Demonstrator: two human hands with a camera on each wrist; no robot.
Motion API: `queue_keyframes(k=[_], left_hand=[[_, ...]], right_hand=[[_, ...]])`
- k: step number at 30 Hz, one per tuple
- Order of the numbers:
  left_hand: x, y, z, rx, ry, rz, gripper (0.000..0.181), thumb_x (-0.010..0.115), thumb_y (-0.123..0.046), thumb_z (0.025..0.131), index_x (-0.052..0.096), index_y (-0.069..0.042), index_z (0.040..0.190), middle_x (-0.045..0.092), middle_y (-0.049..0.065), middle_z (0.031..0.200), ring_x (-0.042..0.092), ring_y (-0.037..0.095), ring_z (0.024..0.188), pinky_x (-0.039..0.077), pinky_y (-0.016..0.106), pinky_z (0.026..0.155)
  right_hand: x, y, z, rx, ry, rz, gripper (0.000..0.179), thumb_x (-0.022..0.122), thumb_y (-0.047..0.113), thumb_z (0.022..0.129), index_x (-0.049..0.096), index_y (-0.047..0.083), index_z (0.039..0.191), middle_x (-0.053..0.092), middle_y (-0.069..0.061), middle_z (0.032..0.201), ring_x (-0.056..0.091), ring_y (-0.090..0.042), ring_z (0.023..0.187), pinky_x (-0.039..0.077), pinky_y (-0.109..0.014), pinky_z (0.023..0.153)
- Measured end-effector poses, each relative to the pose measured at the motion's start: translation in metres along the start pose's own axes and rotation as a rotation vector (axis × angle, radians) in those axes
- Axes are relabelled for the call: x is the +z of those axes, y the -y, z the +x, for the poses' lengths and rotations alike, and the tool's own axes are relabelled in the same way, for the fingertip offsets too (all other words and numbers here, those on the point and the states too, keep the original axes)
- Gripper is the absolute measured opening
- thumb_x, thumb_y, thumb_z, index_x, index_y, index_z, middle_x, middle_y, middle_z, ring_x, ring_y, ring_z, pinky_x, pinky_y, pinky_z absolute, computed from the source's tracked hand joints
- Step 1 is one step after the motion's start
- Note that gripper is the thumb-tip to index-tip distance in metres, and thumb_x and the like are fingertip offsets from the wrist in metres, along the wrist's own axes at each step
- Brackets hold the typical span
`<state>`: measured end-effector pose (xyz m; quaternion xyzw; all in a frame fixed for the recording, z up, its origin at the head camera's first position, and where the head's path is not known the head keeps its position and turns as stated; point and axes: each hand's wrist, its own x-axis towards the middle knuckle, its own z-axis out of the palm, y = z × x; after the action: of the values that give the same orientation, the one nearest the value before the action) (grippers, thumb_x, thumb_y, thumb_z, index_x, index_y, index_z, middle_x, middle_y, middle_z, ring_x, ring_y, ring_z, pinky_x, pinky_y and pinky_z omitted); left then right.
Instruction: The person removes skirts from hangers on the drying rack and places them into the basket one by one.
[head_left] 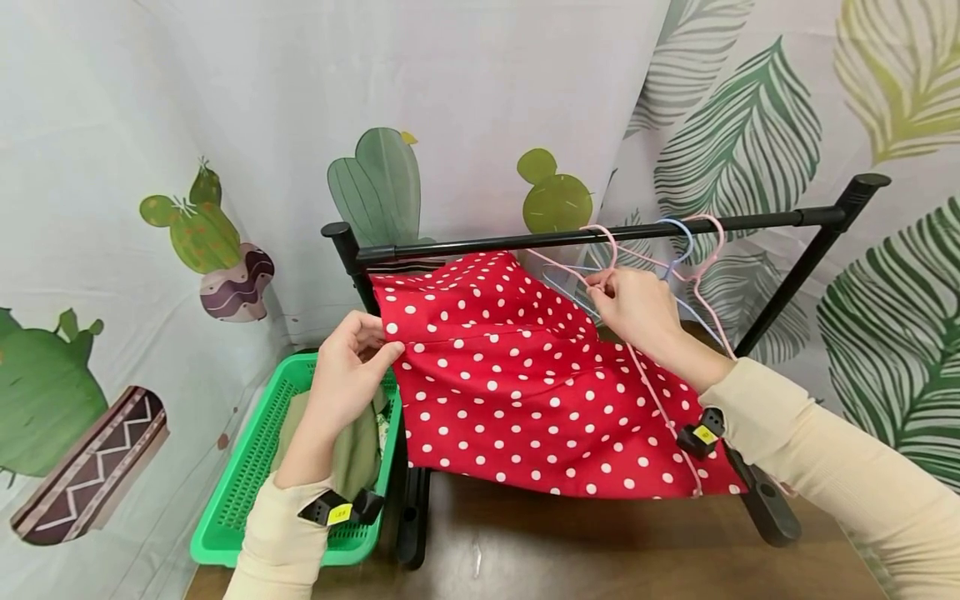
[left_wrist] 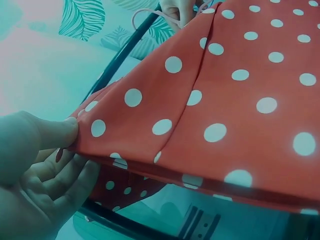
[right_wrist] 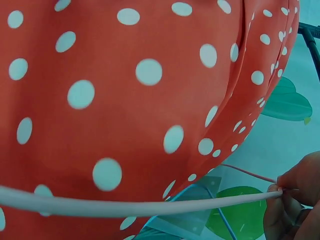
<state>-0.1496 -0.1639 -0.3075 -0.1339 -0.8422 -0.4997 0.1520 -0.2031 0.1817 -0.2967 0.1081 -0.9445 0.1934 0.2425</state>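
Hidden: the red polka-dot cloth (head_left: 517, 383) covers the middle of the black rack (head_left: 600, 235) and most of the pink hanger (head_left: 660, 367), whose wire shows only along the right side and at the hook. What kind of garment the cloth is cannot be told.
Cut off: both wrist views are filled by red fabric; in the right wrist view only the fingertips (right_wrist: 292, 200) show at the lower right corner.
Hard to make out: the folded olive fabric (head_left: 352, 454) in the green basket (head_left: 247, 483) lies partly behind the left forearm.
Left hand (head_left: 348, 371): its grip is closed on the cloth's left edge, thumb on top, fingers curled beneath, as the left wrist view shows plainly.
Right hand (head_left: 637, 308): pinches the pink hanger's wire just below the rail, at the cloth's upper right corner.
Cloth to grips: it stretches between the two hands, its top lying against the rail, its lower hem hanging in front of the rack above the brown bench (head_left: 600, 550).
Beside the right hand: a blue hanger (head_left: 684, 242) and another pink hanger (head_left: 716, 242) hook over the rail.
Basket: it stands left of the rack's foot, below the left hand.
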Motion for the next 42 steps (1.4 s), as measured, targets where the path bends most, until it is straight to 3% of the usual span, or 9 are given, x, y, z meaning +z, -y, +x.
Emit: queue_keyframes(k=[3, 7, 11, 18, 24, 28, 32, 35, 42], left_hand=[[-0.002, -0.001, -0.001, 0.001, -0.005, 0.02, 0.03, 0.067, -0.009, 0.083, 0.049, -0.004, 0.107, 0.066, 0.008, 0.09, 0.06, 0.006, 0.077, 0.049, 0.018, 0.07], [-0.006, -0.002, -0.001, 0.02, 0.007, 0.052, 0.046, 0.067, -0.007, 0.083, 0.042, -0.006, 0.122, 0.066, 0.008, 0.088, 0.06, 0.01, 0.075, 0.049, 0.017, 0.069], [-0.01, -0.002, -0.001, 0.041, 0.029, 0.178, 0.053, 0.067, -0.008, 0.083, 0.045, -0.011, 0.131, 0.064, 0.005, 0.089, 0.06, 0.013, 0.076, 0.049, 0.019, 0.069], [-0.012, 0.002, -0.004, 0.069, 0.078, 0.364, 0.031, 0.064, -0.007, 0.085, 0.06, -0.006, 0.116, 0.06, 0.008, 0.088, 0.057, 0.018, 0.075, 0.05, 0.033, 0.067], [-0.01, 0.006, -0.006, 0.129, 0.022, 0.436, 0.013, 0.063, -0.004, 0.085, 0.065, -0.006, 0.098, 0.056, 0.008, 0.085, 0.049, 0.018, 0.068, 0.041, 0.033, 0.061], [-0.011, 0.007, -0.006, 0.169, -0.035, 0.415, 0.009, 0.065, -0.003, 0.083, 0.066, -0.007, 0.091, 0.053, 0.009, 0.103, 0.053, 0.017, 0.069, 0.046, 0.033, 0.065], [-0.012, 0.008, -0.005, 0.23, -0.046, 0.419, 0.01, 0.065, -0.003, 0.083, 0.065, -0.008, 0.091, 0.054, 0.007, 0.122, 0.056, 0.015, 0.073, 0.049, 0.032, 0.062], [-0.013, 0.009, -0.005, 0.249, -0.046, 0.452, 0.013, 0.066, -0.004, 0.082, 0.065, -0.009, 0.095, 0.061, 0.004, 0.116, 0.057, 0.014, 0.077, 0.046, 0.031, 0.058], [-0.016, 0.009, -0.004, 0.23, -0.1, 0.473, 0.016, 0.069, -0.007, 0.081, 0.067, -0.011, 0.096, 0.065, 0.005, 0.094, 0.058, 0.017, 0.072, 0.044, 0.028, 0.051]], right_hand=[[0.0, -0.001, 0.0, -0.001, -0.009, -0.005, 0.03, 0.06, 0.015, 0.084, 0.057, 0.008, 0.056, 0.049, -0.005, 0.051, 0.039, -0.018, 0.043, 0.025, -0.026, 0.037], [0.0, -0.003, -0.001, -0.005, -0.015, -0.009, 0.031, 0.061, 0.015, 0.084, 0.056, 0.007, 0.055, 0.049, -0.006, 0.052, 0.038, -0.018, 0.042, 0.024, -0.026, 0.037], [-0.001, -0.004, -0.001, -0.007, -0.018, -0.008, 0.028, 0.062, 0.015, 0.084, 0.06, 0.004, 0.058, 0.047, -0.007, 0.051, 0.036, -0.018, 0.041, 0.023, -0.025, 0.037], [0.001, -0.005, 0.001, -0.033, -0.042, 0.006, 0.016, 0.061, 0.013, 0.084, 0.072, 0.003, 0.078, 0.056, -0.009, 0.059, 0.038, -0.017, 0.042, 0.023, -0.025, 0.036], [0.003, -0.003, 0.0, -0.051, -0.047, 0.017, 0.015, 0.062, 0.013, 0.083, 0.073, 0.004, 0.078, 0.057, -0.008, 0.062, 0.036, -0.016, 0.04, 0.023, -0.026, 0.036], [0.003, -0.001, 0.0, -0.054, -0.05, 0.013, 0.015, 0.061, 0.014, 0.084, 0.073, 0.005, 0.08, 0.056, -0.008, 0.061, 0.038, -0.016, 0.041, 0.024, -0.026, 0.035], [0.002, -0.001, 0.0, -0.052, -0.043, 0.014, 0.016, 0.06, 0.014, 0.084, 0.073, 0.006, 0.081, 0.055, -0.008, 0.059, 0.038, -0.016, 0.041, 0.024, -0.026, 0.035], [0.002, -0.002, 0.0, -0.052, -0.042, 0.009, 0.017, 0.06, 0.014, 0.084, 0.071, 0.005, 0.075, 0.055, -0.008, 0.059, 0.039, -0.017, 0.041, 0.024, -0.026, 0.035], [0.003, -0.002, 0.001, -0.063, -0.047, 0.006, 0.024, 0.061, 0.015, 0.083, 0.064, 0.006, 0.061, 0.054, -0.008, 0.059, 0.039, -0.017, 0.042, 0.024, -0.025, 0.035]])
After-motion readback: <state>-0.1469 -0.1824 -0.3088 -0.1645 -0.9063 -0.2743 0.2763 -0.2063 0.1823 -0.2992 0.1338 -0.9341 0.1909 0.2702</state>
